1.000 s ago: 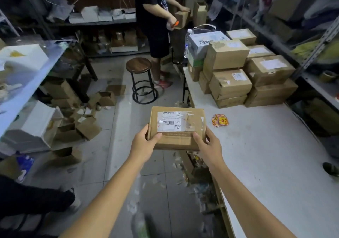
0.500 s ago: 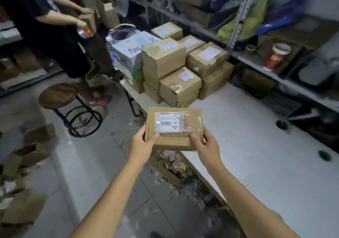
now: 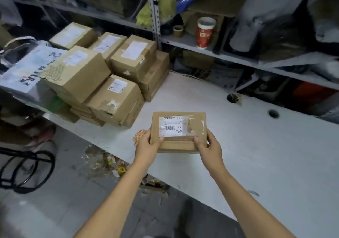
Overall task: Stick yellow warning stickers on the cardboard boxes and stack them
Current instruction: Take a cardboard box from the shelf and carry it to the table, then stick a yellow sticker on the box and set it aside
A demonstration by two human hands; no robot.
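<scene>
A flat cardboard box [image 3: 190, 146] with a white shipping label on top is held over the white table [image 3: 256, 146], near its front edge. My left hand [image 3: 148, 146] grips its left side with the thumb on top. My right hand [image 3: 209, 147] grips its right side the same way. A small pile of yellow and red warning stickers [image 3: 140, 135] lies on the table just left of the box, partly hidden by my left hand. A stack of labelled cardboard boxes [image 3: 110, 83] fills the table's left end.
Metal shelving [image 3: 238, 58] behind the table holds a red paper cup [image 3: 204, 33], a tape roll [image 3: 178, 30] and bags. Two cable holes [image 3: 273, 113] pierce the tabletop. A stool's black ring base [image 3: 27, 168] and paper scraps [image 3: 110, 164] are on the floor at left.
The view has swung right, from the aisle to the table. Both hands have carried the box over the tabletop. The other person has left the frame.
</scene>
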